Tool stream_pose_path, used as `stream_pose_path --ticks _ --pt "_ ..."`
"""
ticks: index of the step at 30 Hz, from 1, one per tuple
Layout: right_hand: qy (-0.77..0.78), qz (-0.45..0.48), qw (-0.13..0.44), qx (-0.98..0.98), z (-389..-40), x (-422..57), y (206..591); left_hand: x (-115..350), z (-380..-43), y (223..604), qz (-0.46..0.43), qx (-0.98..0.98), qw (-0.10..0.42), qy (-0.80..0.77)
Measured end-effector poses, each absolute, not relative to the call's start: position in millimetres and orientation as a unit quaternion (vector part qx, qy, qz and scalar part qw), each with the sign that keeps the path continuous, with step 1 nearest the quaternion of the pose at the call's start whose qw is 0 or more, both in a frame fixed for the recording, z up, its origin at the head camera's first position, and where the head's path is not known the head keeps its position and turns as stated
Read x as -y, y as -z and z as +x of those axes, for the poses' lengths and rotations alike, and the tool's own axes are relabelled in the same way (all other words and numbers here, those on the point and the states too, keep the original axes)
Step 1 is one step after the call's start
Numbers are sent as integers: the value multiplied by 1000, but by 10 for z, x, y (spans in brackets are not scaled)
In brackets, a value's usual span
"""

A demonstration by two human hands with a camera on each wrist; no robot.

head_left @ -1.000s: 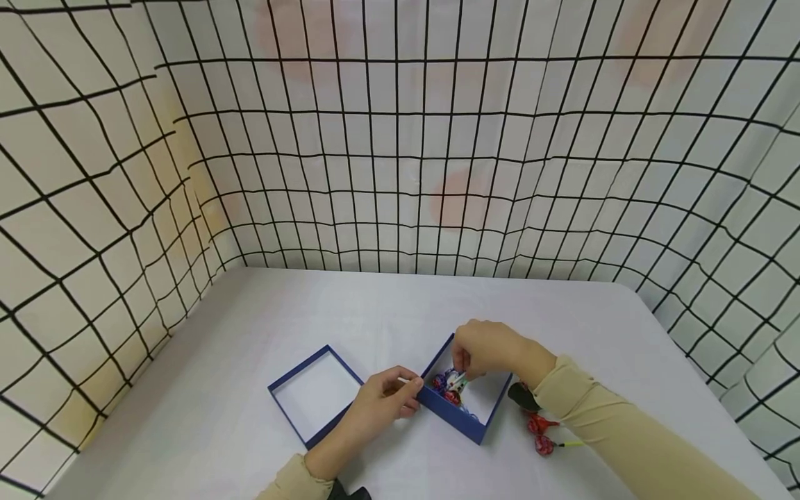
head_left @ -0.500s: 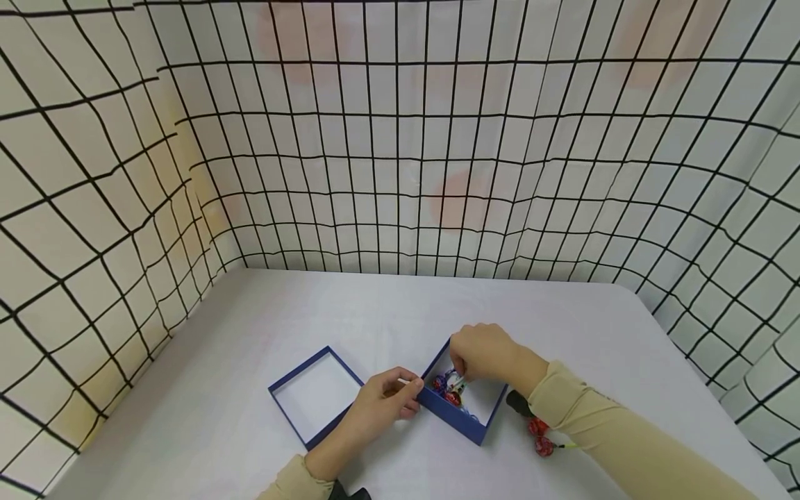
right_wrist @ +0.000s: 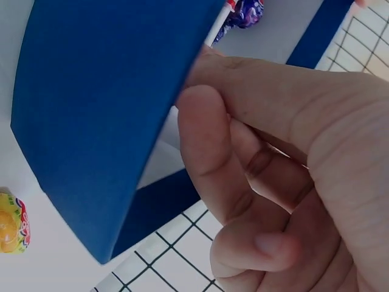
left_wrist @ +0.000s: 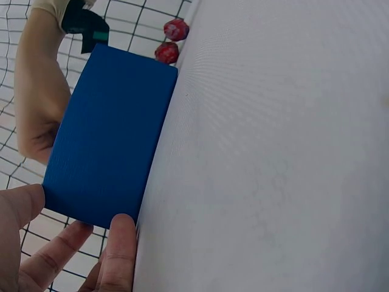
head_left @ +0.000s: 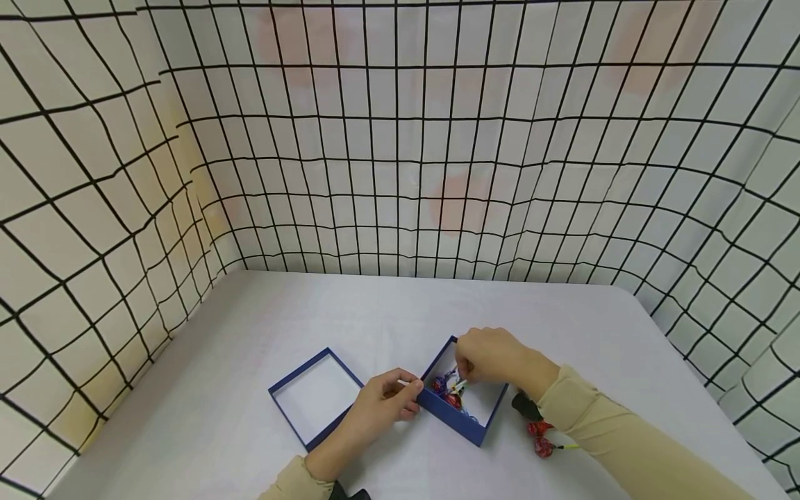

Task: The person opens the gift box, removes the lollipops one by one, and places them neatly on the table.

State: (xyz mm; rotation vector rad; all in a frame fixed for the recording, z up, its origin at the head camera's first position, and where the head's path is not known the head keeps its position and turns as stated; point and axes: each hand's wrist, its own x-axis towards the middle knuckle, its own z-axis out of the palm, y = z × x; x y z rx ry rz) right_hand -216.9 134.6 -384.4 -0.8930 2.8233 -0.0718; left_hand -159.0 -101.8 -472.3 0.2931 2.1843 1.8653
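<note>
- Blue box (head_left: pixel 459 420): sits open-side up on the white table (head_left: pixel 219 417); wrapped lollipops (head_left: pixel 453 400) lie inside, grouped along the near-left wall.
- Left hand (head_left: pixel 378 403): thumb and fingers are spread; the tips touch the blue box at its left corner.
- Right hand (head_left: pixel 490 354): reaches into the blue box; fingers are curled, with thumb and index finger pinching a white lollipop stick (head_left: pixel 459 385) inside the walls. The box wall hides part of the contact in the right wrist view.
- Purple wrapper (right_wrist: pixel 246 13): visible inside the blue box, beside the stick; its printing is too small to read.
- Yellow wrapper (right_wrist: pixel 9 228): lies outside the blue box, at the edge of the right wrist view; it carries a red band with pale lettering, cut off and not legible.
- Red-wrapped lollipops (head_left: pixel 542 446): two lie on the table to the right of the blue box, near the right sleeve (head_left: pixel 625 430); markings cannot be read.
- Shallow blue-edged tray (head_left: pixel 315 399): lies white interior upward, left of the blue box and apart from it, partly behind the left forearm.
- Black net (head_left: pixel 396 119): stands behind the table and along its sides.
</note>
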Motion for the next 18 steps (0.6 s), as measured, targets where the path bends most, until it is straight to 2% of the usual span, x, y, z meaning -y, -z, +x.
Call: stream_pose_path --ticks 18 --pt "91 -283 113 -948 -2175 -1558 3741 1013 -1593 4728 99 -749 128 -643"
